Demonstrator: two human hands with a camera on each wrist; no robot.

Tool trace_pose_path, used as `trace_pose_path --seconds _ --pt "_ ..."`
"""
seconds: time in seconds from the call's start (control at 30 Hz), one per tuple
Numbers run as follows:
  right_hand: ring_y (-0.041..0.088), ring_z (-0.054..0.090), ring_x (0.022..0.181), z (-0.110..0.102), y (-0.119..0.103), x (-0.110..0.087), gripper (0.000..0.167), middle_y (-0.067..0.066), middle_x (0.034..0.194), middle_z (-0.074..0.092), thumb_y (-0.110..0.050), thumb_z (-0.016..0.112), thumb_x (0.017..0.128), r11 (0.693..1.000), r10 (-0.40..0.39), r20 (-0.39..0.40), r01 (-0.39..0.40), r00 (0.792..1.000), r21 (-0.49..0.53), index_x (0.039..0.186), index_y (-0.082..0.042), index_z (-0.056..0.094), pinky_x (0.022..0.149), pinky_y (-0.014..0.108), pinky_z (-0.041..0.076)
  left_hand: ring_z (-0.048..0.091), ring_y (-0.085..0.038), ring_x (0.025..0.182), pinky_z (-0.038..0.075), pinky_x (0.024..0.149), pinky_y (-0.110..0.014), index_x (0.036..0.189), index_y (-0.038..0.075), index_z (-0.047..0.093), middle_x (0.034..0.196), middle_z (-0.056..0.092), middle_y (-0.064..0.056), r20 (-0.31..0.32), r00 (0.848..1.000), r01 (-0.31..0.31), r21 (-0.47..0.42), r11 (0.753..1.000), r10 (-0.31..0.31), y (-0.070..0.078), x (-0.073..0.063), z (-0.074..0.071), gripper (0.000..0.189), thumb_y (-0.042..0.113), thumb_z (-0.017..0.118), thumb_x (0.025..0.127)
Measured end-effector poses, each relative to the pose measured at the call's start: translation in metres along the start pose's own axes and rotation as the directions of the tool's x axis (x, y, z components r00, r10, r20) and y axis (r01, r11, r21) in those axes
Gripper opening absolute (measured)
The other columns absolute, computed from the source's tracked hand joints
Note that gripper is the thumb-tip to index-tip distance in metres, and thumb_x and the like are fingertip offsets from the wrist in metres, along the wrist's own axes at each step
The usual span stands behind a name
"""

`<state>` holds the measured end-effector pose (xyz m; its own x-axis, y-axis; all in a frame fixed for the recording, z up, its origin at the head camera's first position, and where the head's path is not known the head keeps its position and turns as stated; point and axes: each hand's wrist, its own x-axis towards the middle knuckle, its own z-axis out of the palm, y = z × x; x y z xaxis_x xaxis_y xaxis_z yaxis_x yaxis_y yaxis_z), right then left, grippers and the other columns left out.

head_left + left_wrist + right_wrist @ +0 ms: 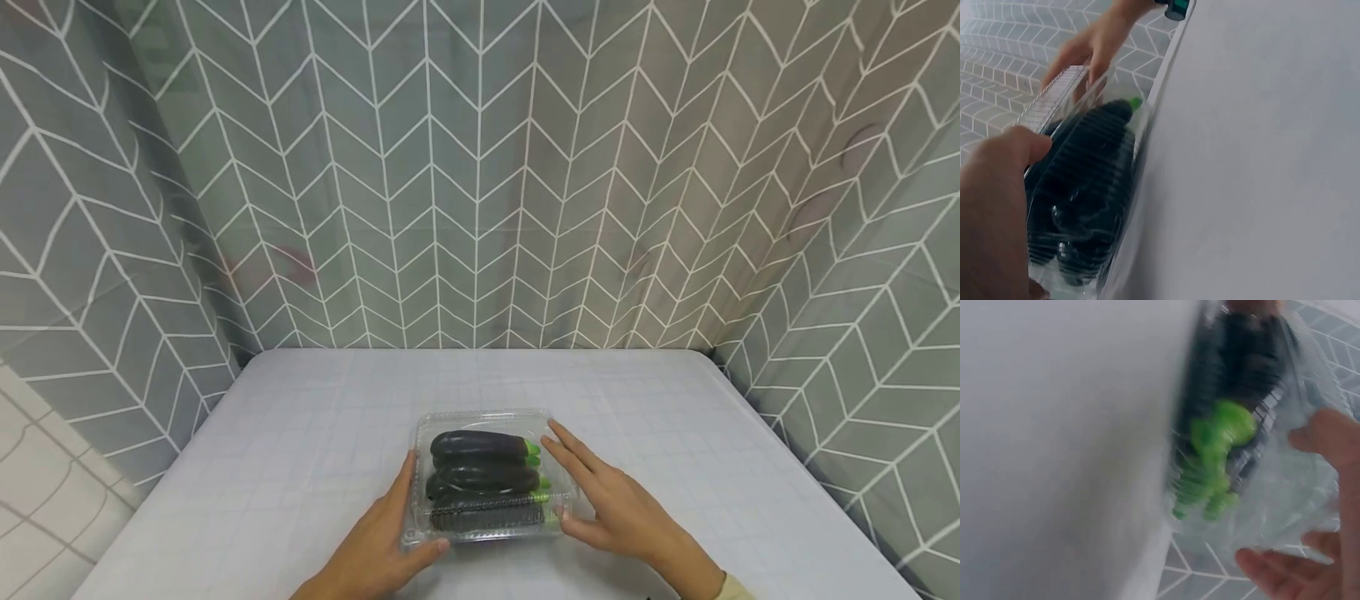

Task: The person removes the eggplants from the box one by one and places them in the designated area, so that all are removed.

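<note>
A clear plastic clamshell box (pixel 487 413) sits near the front of the table, its lid over several dark purple eggplants (pixel 487 475). Their green stem ends (pixel 1219 447) point toward the right side. My left hand (pixel 378 546) holds the box at its left end, thumb at the near corner and fingers along the side. At the opposite end, my right hand (pixel 611 504) has its fingers extended and spread beside the box, fingertips right at the rim. The right thumb (pixel 1316 437) overlaps the clear wall in the right wrist view.
A white, faintly checked cloth covers the table (pixel 300 450). Grey curtains (pixel 480 183) with white chevron lines hang behind it and along both sides. White tiles (pixel 45 483) show at the lower left.
</note>
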<state>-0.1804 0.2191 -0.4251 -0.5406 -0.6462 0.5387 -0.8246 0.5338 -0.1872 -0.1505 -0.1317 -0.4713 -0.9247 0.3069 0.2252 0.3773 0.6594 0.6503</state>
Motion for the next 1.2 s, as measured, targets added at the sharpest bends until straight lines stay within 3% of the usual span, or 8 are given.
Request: trace_pose_path --seconds 0.1,0.2,0.43,0.5,0.6,0.77,1.0,1.2 --pt "0.023 0.066 0.104 0.009 0.001 -0.001 0.101 0.019 0.163 0.035 -0.013 0.087 0.075 0.996 0.082 -0.066 -0.08 0.994 0.042 0.161 -0.001 0.033 0.078 0.022 0.057 0.039 -0.043 0.144 0.037 0.112 -0.061 0.167 0.005 0.007 0.167 0.023 -0.02 -0.024 1.0 -0.005 0.003 1.0 0.005 0.0 0.0 0.002 0.117 0.062 0.072 0.088" --pt "0.032 0.059 0.127 0.017 -0.001 -0.002 0.108 0.02 0.156 0.046 -0.011 0.092 0.072 0.981 0.17 -0.137 -0.154 0.976 0.121 0.161 -0.002 0.033 0.092 0.033 0.057 0.043 -0.044 0.141 0.04 0.109 -0.062 0.167 0.005 0.009 0.166 0.027 -0.021 -0.051 0.999 -0.004 0.007 1.0 0.005 0.001 -0.001 0.004 0.116 0.062 0.073 0.088" --pt "0.026 0.059 0.122 0.03 -0.008 0.001 0.089 0.014 0.147 0.057 -0.009 0.095 0.073 0.945 0.295 -0.304 -0.229 0.906 0.235 0.151 0.0 0.051 0.085 0.034 0.059 0.045 -0.048 0.139 0.041 0.108 -0.065 0.165 0.002 0.015 0.163 0.032 -0.025 -0.085 0.996 0.027 0.001 1.0 -0.026 0.003 0.0 0.004 0.113 0.062 0.072 0.088" --pt "0.03 0.053 0.131 0.033 -0.009 0.0 0.083 0.012 0.156 0.049 -0.013 0.094 0.076 0.923 0.351 -0.295 -0.276 0.889 0.267 0.149 -0.003 0.055 0.091 0.042 0.058 0.045 -0.048 0.138 0.041 0.107 -0.065 0.165 0.001 0.016 0.162 0.034 -0.026 -0.09 0.996 0.029 0.001 1.0 -0.029 0.003 0.0 0.004 0.113 0.062 0.071 0.089" --pt "0.039 0.045 0.141 0.038 -0.01 -0.002 0.084 0.013 0.16 0.042 -0.017 0.093 0.08 0.856 0.454 -0.219 -0.354 0.864 0.376 0.152 -0.011 0.05 0.099 0.055 0.053 0.047 -0.048 0.137 0.043 0.106 -0.064 0.165 0.0 0.015 0.161 0.035 -0.027 -0.094 0.995 0.016 0.013 1.0 -0.015 0.003 -0.001 0.005 0.11 0.061 0.07 0.091" --pt "0.051 0.045 0.138 0.044 -0.008 -0.004 0.1 0.025 0.159 0.039 -0.009 0.091 0.081 0.75 0.498 -0.075 -0.386 0.864 0.536 0.161 -0.012 0.031 0.105 0.066 0.041 0.05 -0.043 0.137 0.045 0.107 -0.059 0.164 -0.003 0.015 0.16 0.037 -0.025 -0.106 0.993 -0.039 0.043 0.998 0.044 0.002 -0.002 0.005 0.104 0.055 0.067 0.095" --pt "0.048 0.048 0.137 0.045 -0.006 -0.003 0.101 0.024 0.16 0.039 -0.004 0.088 0.081 0.732 0.5 -0.07 -0.378 0.863 0.567 0.162 -0.011 0.028 0.106 0.062 0.04 0.056 -0.046 0.129 0.047 0.102 -0.064 0.162 -0.005 0.018 0.149 0.05 -0.029 -0.131 0.985 -0.106 0.085 0.991 0.117 0.005 -0.006 0.002 0.088 0.04 0.062 0.102" --pt "0.046 0.05 0.136 0.044 -0.008 -0.003 0.106 0.02 0.161 0.039 0.002 0.088 0.077 0.735 0.531 -0.055 -0.428 0.845 0.527 0.163 -0.02 0.03 0.105 0.066 0.041 0.062 -0.044 0.121 0.052 0.096 -0.06 0.16 -0.01 0.021 0.14 0.057 -0.03 -0.153 0.975 -0.14 0.135 0.981 0.16 0.005 -0.009 0.004 0.076 0.025 0.059 0.104"
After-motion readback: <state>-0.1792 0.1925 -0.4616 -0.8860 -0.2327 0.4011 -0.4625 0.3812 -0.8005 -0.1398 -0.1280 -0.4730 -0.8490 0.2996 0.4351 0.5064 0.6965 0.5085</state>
